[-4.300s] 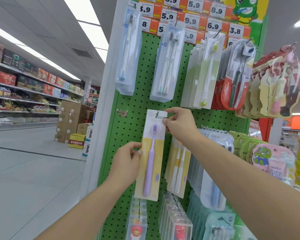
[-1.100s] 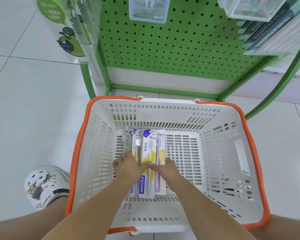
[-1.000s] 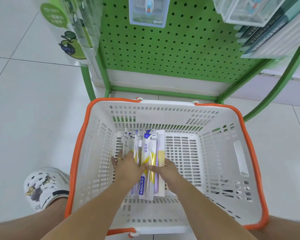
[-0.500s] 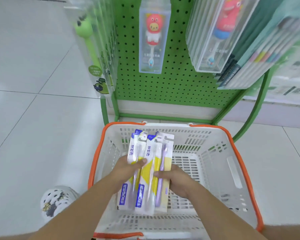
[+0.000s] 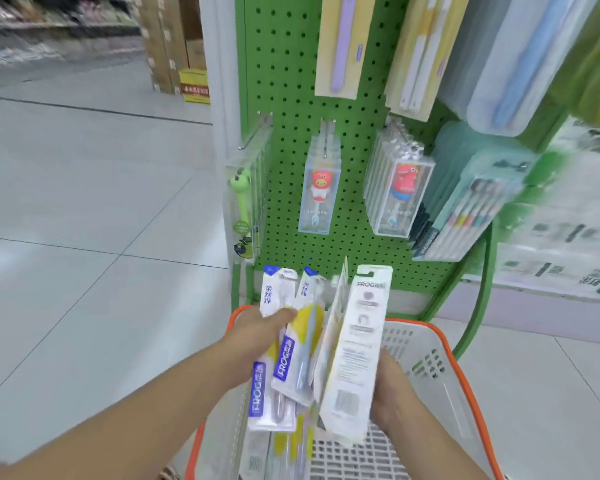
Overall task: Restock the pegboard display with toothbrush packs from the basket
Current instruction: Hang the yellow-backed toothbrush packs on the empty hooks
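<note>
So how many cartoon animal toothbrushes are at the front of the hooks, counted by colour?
Green: 1, the green toothbrush
Pink: 2, the middle pink toothbrush and the right pink toothbrush
Total: 3 at the front. The packs stacked behind them are too hidden to count.

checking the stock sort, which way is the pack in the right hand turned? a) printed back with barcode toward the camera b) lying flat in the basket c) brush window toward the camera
a: the right hand holds the toothbrush pack upright above the basket, showing text panels and a barcode, no brush.
</note>
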